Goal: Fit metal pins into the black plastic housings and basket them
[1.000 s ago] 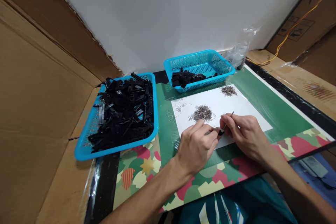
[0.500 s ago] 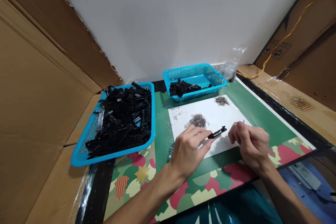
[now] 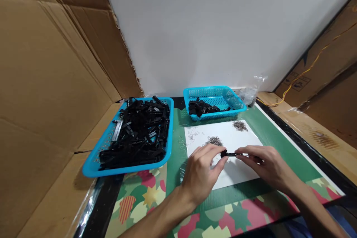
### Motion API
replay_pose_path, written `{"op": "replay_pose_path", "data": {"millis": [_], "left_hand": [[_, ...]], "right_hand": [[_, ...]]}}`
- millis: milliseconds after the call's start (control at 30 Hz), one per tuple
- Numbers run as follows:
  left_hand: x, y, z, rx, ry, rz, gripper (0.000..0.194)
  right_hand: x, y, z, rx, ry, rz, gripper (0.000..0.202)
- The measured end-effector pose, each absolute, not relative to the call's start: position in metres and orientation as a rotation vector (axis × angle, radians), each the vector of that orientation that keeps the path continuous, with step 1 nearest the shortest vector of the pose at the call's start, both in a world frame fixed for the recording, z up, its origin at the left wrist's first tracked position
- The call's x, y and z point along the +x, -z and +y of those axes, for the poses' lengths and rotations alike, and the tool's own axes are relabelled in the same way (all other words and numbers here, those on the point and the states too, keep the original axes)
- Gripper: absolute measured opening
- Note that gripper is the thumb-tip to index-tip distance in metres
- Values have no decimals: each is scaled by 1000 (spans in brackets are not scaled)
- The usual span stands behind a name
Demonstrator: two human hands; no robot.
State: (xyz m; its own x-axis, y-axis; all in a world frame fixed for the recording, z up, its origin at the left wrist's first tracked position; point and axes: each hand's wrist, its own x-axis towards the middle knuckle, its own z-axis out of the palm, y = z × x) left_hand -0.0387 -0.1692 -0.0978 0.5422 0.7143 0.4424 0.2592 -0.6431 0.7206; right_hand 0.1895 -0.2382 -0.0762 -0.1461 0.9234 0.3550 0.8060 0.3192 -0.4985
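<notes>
A small black plastic part [image 3: 231, 154] is held level over a white sheet [image 3: 237, 174]. My left hand [image 3: 205, 167] pinches its left end between thumb and fingers. My right hand [image 3: 263, 161] pinches the right end, its fingertips closed on it. Beyond my left hand lies a pile of tiny metal pieces [image 3: 214, 141], partly hidden by the fingers. A second small metal pile [image 3: 240, 126] rests near the sheet's far right corner. Fine loose pieces [image 3: 193, 133] are scattered at its far left corner.
On the left, a large blue basket [image 3: 170, 130] is heaped with black parts. Behind the sheet, a smaller blue basket [image 3: 227, 91] holds fewer black parts. A clear plastic bag [image 3: 248, 96] stands beside it. Cardboard [image 3: 50, 81] rises at the left, and a white wall stands behind.
My right hand has moved in from the right and gripped the free end of the black part. The part has turned level. The camera view has shifted, so the baskets appear lower.
</notes>
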Motion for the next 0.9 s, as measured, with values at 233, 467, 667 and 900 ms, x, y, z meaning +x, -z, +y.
{"op": "replay_pose_path", "data": {"millis": [233, 467, 667, 900], "left_hand": [[-40, 100, -162, 1968, -1145, 960, 27], [-41, 101, -164, 1953, -1057, 860, 26], [-43, 100, -168, 1995, -981, 874, 26], [-43, 99, -171, 2053, -942, 861, 26]], "right_hand": [[219, 45, -157, -1821, 110, -2002, 29], [229, 19, -82, -2291, 225, -2121, 27], [218, 16, -51, -2297, -8, -2261, 17], [202, 16, -24, -2164, -276, -2205, 45]]}}
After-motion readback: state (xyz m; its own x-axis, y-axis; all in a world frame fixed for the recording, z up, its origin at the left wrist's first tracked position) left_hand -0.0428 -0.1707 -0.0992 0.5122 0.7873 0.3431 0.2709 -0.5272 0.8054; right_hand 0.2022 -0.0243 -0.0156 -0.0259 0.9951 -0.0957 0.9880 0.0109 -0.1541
